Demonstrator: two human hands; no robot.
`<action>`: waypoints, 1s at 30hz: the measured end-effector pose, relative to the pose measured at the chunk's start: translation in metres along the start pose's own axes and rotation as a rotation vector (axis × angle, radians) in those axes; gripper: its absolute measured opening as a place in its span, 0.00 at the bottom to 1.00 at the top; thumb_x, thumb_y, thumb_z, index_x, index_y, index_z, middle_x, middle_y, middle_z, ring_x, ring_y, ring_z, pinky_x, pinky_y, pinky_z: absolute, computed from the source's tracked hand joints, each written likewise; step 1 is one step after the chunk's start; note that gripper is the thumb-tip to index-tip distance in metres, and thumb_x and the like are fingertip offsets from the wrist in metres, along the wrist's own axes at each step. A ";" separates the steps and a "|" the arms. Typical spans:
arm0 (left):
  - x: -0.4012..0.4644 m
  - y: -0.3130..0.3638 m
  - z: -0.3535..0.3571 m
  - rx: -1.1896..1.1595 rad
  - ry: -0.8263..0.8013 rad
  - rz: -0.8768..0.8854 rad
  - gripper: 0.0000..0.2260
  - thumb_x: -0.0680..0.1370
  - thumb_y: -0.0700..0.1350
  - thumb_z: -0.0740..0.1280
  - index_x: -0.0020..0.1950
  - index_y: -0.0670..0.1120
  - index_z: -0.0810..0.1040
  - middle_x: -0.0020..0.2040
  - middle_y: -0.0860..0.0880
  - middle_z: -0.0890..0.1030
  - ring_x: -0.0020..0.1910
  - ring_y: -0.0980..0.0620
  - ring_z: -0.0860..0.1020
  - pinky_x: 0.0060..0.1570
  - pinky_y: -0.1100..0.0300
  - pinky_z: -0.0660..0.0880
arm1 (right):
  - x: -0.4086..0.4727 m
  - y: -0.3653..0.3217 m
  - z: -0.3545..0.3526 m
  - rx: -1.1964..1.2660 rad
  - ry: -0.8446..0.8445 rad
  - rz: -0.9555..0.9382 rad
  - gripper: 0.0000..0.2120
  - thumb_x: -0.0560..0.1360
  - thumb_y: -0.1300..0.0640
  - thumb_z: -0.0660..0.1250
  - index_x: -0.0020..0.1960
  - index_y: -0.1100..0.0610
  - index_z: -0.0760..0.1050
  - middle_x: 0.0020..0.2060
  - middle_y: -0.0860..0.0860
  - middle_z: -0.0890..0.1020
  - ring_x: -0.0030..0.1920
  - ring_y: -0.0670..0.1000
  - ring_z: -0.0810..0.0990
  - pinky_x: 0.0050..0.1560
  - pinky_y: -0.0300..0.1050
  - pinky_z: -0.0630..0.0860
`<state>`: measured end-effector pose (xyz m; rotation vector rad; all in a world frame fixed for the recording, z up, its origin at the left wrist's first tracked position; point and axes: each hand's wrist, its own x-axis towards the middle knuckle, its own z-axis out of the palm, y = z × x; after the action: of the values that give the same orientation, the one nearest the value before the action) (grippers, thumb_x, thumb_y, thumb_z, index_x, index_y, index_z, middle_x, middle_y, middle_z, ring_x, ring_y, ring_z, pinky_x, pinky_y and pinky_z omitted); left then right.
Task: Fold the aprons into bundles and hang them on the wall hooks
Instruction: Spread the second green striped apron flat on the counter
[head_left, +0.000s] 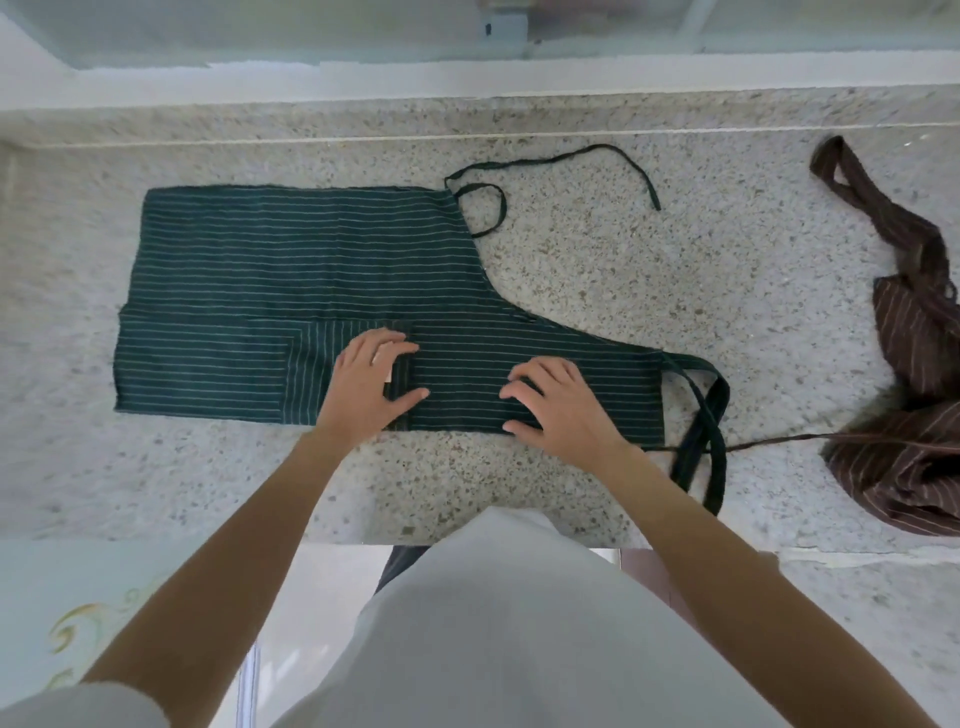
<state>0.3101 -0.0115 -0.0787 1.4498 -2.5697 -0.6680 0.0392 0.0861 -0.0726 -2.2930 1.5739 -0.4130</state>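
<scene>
- The left hand (371, 387) lies flat on the green apron (291, 275), fingers straight and spread, thumb out to the right; its grip is open, nothing pinched.
- The right hand (558, 402) presses on the same cloth a little to the right, fingers spread and slightly bent at the tips; its grip is also open.
- Both hands sit near the apron's near edge, which runs close to parallel with the front edge of the surface (597, 270).
- The apron is folded lengthwise and lies flat, hem end to the left and bib end to the right, with a pocket panel under the left hand.
- A thin tie (631, 166) loops off the far right corner of the apron onto bare stone.
- The wider neck strap (711, 415) trails from the bib end toward the front edge, right of the right hand.
- A brown apron (914, 415) lies crumpled at the far right, apart from the green one; one thin cord from it reaches toward the neck strap.
- Bare surface shows left of the hem, behind the apron up to the back ledge, and between the two aprons.
</scene>
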 end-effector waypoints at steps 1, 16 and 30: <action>-0.016 -0.018 -0.006 0.014 -0.005 -0.069 0.26 0.71 0.64 0.64 0.64 0.51 0.71 0.64 0.49 0.71 0.67 0.46 0.66 0.65 0.41 0.65 | 0.015 -0.018 0.007 0.024 -0.010 -0.061 0.14 0.72 0.50 0.68 0.55 0.55 0.75 0.55 0.52 0.77 0.58 0.53 0.70 0.60 0.52 0.69; -0.111 -0.173 -0.078 0.177 -0.121 -0.250 0.21 0.76 0.54 0.65 0.68 0.53 0.70 0.70 0.56 0.68 0.68 0.51 0.67 0.65 0.49 0.62 | 0.105 -0.143 0.072 -0.247 -0.088 0.008 0.06 0.76 0.59 0.63 0.47 0.61 0.76 0.39 0.55 0.82 0.38 0.54 0.81 0.36 0.44 0.77; -0.113 -0.194 -0.136 0.131 0.101 -0.059 0.05 0.78 0.44 0.65 0.53 0.47 0.78 0.29 0.49 0.79 0.23 0.50 0.74 0.22 0.70 0.57 | 0.089 -0.134 0.025 -0.209 -0.105 0.273 0.04 0.74 0.61 0.67 0.47 0.61 0.77 0.34 0.55 0.79 0.33 0.57 0.78 0.28 0.43 0.68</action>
<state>0.5654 -0.0461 -0.0269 1.5610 -2.5448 -0.4285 0.1931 0.0507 -0.0340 -2.1578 1.9184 -0.0608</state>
